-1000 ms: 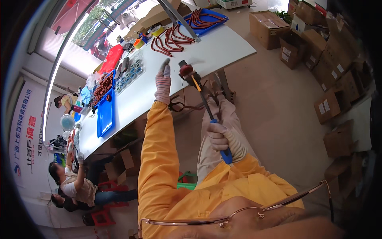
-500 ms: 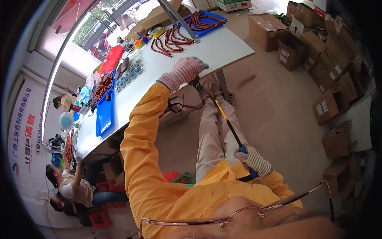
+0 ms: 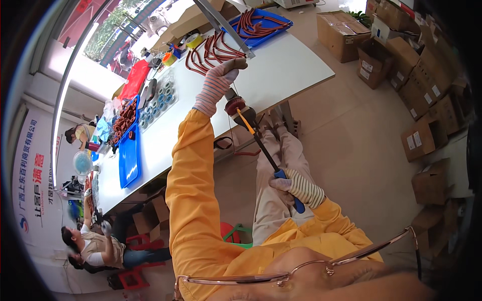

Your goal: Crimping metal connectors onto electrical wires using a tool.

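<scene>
My left hand [image 3: 218, 84], in a pink-and-grey striped glove, is above the near table edge with its fingers curled closed; whatever they hold, if anything, is hidden. Just below it sits a dark fixture [image 3: 244, 116] with a reddish-brown ring-shaped part [image 3: 234, 105]. My right hand [image 3: 303, 188], in a cream striped glove, is wrapped round the blue grip of a long-handled tool [image 3: 267, 154]. Its dark shaft slopes up and left to an orange section, whose end meets the ring-shaped part.
On the white table [image 3: 286, 70] lie reddish-brown cable lengths [image 3: 213, 50], a blue tray [image 3: 266, 32] of more cables, and an empty blue tray [image 3: 130, 163]. A metal post [image 3: 218, 22] rises from it. Cardboard boxes [image 3: 344, 37] line the right. Two co-workers [image 3: 100, 246] are at left.
My left hand has moved up and left, uncovering the fixture and ring-shaped part. My right hand and the tool have shifted up and left. The view has shifted slightly.
</scene>
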`<state>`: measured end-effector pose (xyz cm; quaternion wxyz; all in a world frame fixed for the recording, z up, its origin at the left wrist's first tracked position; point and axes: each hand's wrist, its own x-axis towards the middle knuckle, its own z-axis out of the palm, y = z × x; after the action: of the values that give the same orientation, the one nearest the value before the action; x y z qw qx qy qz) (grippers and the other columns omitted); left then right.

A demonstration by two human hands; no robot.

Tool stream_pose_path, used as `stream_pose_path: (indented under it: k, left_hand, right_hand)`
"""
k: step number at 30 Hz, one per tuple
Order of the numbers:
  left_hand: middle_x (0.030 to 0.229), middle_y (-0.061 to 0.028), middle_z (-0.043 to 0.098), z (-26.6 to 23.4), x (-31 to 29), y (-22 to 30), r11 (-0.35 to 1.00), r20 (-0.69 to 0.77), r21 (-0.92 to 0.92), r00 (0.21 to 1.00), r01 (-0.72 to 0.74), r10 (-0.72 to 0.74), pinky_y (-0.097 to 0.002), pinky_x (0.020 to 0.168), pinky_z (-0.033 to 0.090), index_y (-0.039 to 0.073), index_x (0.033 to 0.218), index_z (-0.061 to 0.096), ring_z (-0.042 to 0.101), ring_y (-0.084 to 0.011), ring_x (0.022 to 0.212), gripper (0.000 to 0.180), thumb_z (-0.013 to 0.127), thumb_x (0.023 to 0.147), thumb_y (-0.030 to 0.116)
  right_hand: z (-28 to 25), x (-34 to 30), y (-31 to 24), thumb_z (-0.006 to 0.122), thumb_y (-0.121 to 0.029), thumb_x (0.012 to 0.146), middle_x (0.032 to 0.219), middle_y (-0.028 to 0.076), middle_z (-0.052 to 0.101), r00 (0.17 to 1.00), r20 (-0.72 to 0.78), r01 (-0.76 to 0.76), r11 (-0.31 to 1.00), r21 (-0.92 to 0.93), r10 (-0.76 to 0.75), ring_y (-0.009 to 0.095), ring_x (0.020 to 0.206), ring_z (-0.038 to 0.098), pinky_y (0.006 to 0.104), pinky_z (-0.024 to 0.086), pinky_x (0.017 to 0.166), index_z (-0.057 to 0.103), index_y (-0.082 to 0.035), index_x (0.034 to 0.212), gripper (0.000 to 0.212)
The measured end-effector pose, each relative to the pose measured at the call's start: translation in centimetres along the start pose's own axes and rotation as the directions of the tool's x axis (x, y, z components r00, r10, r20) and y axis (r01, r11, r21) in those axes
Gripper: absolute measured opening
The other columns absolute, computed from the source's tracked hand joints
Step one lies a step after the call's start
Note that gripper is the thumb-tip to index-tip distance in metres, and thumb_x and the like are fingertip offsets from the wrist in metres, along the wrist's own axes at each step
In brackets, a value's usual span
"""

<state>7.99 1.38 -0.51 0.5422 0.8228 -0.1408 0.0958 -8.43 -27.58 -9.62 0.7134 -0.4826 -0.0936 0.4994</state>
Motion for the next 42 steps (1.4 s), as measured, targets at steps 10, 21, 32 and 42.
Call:
stream_pose_path:
  k: [10, 21, 32, 42]
  left_hand:
    - [0.103, -0.0118, 0.065, 0.9, -1.4, 5.0, 0.665, 0.196, 0.58, 0.873, -0.47, 0.446, -0.0301, 0.082, 0.05, 0.005, 0.116, 0.057, 0.063, -0.0225, 0.095, 0.036, 0.051, 0.083, -0.006]
    - [0.107, -0.0108, 0.063, -0.3, 1.7, -1.4, 0.89, 0.062, 0.231, 0.919, -0.392, 0.388, -0.027, 0.087, 0.048, -0.001, 0.119, 0.053, 0.062, -0.018, 0.096, 0.03, 0.048, 0.089, -0.006]
    - [0.101, -0.0071, 0.065, 1.1, 0.2, -5.4, 0.999, -0.048, 0.032, 0.999, -0.024, 0.026, -0.0223, 0.085, 0.046, -0.001, 0.115, 0.057, 0.061, -0.012, 0.093, 0.029, 0.048, 0.088, -0.005]
    - [0.099, -0.0082, 0.065, -1.1, -9.0, -7.8, 0.911, -0.572, 0.351, 0.82, 0.217, 0.025, -0.0235, 0.078, 0.046, 0.004, 0.116, 0.058, 0.057, -0.0119, 0.086, 0.026, 0.049, 0.093, 0.014]
  right_hand:
    - [-0.4, 1.0, 1.3, 0.066, -0.028, 0.083, 0.053, -0.004, 0.042, 0.999, -0.014, -0.043, 0.996, 0.08, 0.044, 0.006, 0.04, 0.039, 0.0209, 0.031, 0.037, 0.048, -0.01, 0.072, 0.028]
    - [-1.1, 1.8, 1.2, 0.065, -0.03, 0.083, 0.055, -0.002, 0.046, 0.999, 0.023, -0.041, 0.999, 0.03, 0.04, 0.007, 0.039, 0.041, 0.0214, 0.033, 0.037, 0.05, -0.007, 0.083, 0.027]
    - [1.1, 3.1, -1.4, 0.062, -0.033, 0.085, 0.053, -0.007, 0.033, 0.995, 0.096, -0.027, 0.978, 0.208, 0.007, 0.004, 0.037, 0.03, 0.0193, 0.025, 0.033, 0.043, -0.012, 0.076, 0.03]
    - [4.8, -0.8, -0.4, 0.051, -0.019, 0.093, 0.055, -0.011, 0.025, 0.915, 0.361, -0.184, 0.612, 0.769, -0.179, -0.002, 0.037, 0.021, 0.0152, 0.018, 0.033, 0.042, -0.013, 0.079, 0.018]
